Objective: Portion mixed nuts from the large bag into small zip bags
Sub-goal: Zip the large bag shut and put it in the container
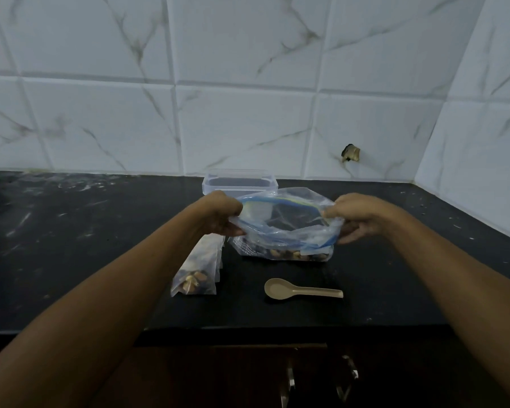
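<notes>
Large clear plastic zip bag [283, 231] with blue seal stands mid black desk [71, 245], mixed nuts [286, 254] at its bottom. Left hand [223, 214] and right hand [357, 217] each pinch a side of its mouth, grip holding it wide. Small clear nut-filled zip bags [196, 269] lie just left of it; beige plastic spoon [301, 288] just in front; clear plastic box [239, 181] behind.

- Two bare forearms reach in from the lower corners, no sleeves showing anywhere along them.
- Left hand [223, 214]: no ring, no band and no glove to be seen.
- Right hand [355, 217]: likewise unadorned, wrist without watch or bracelet.
- Fingernails are too small and dim to make out.
- No clothing is in view.
</notes>
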